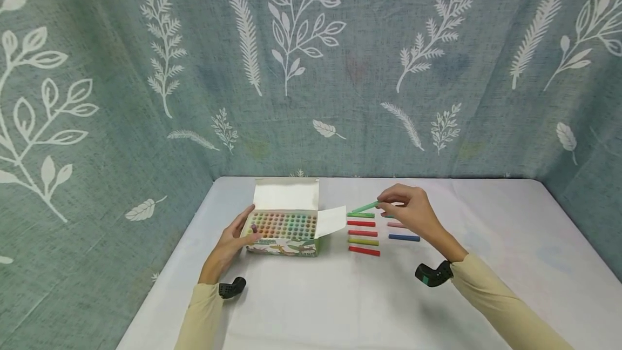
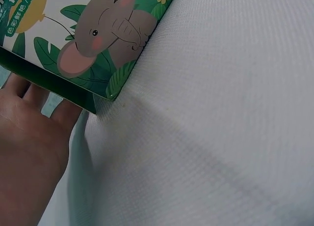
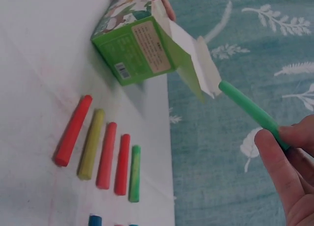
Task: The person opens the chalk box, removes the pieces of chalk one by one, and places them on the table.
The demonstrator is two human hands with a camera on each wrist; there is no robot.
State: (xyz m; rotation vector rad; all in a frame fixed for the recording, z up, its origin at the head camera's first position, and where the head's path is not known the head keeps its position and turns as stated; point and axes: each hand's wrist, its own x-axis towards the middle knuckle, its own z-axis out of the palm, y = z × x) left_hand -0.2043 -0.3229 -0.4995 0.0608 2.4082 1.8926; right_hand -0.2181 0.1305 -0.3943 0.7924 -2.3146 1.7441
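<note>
My right hand (image 1: 411, 210) pinches a green chalk stick (image 3: 250, 108) between thumb and fingers, raised above the table and slanting. In the right wrist view its free end is near the box's open flap. To the left stands the chalk box (image 1: 283, 247), patterned with animals and leaves, its lid (image 1: 285, 194) up and rows of coloured chalk ends showing. My left hand (image 1: 229, 246) holds the box at its left end, thumb over the front edge. A dark purple chalk stick (image 1: 254, 228) sticks up beside that thumb. In the left wrist view the fingers are partly hidden behind the box.
Right of the box, a column of chalk sticks holds a green one (image 1: 360, 215), red ones (image 1: 364, 251) and a yellow-green one (image 1: 363, 242). Beside it lie a blue stick (image 1: 404, 237) and a pink one (image 1: 396, 225). A side flap (image 1: 331, 221) juts rightward. A curtain (image 1: 311, 123) hangs behind.
</note>
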